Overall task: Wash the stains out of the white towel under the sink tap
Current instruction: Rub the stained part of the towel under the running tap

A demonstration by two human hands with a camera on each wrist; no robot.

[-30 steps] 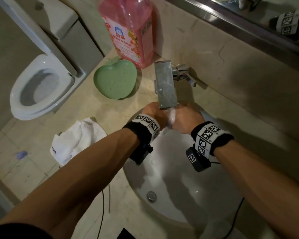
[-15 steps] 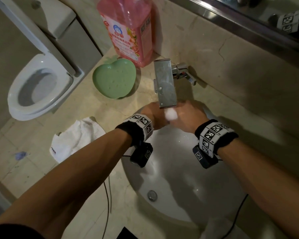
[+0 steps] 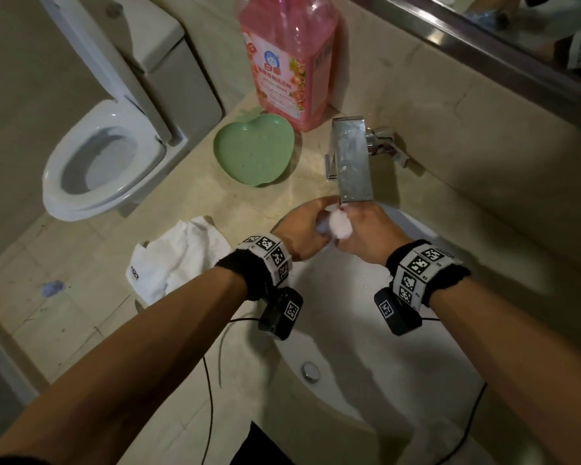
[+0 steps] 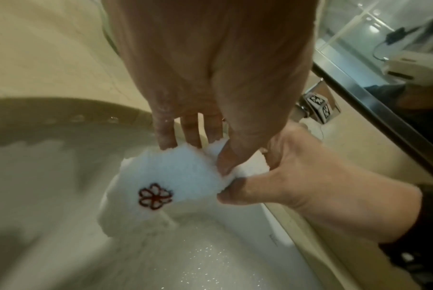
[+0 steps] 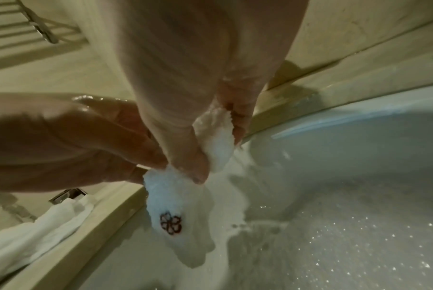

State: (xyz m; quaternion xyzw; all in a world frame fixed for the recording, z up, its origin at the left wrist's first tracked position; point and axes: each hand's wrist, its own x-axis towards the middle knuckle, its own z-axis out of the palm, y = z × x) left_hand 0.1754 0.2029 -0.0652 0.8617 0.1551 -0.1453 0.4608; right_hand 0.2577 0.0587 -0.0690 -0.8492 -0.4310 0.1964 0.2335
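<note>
Hands meet at the back of a white sink basin [image 3: 356,391], where a small white towel [image 4: 180,176] is held between them just below the spout of a square chrome tap [image 3: 351,162]. The towel is pinched from above by the thumb and fingers of the left hand [image 3: 299,231], while its other end is gripped by the curled thumb and fingers of the right hand [image 3: 371,236]. A dark red flower-shaped mark [image 4: 155,196] is seen on the hanging part of the cloth, above a basin floor speckled with droplets. Whether water is running cannot be told. A second white cloth [image 3: 178,256] is left crumpled on the beige counter [image 3: 168,330] to the left of the basin. Behind it, a green apple-shaped dish [image 3: 254,152] and a large pink bottle [image 3: 287,58] are set near the wall, and a white toilet [image 3: 98,162] is seen beyond the counter's edge.
</note>
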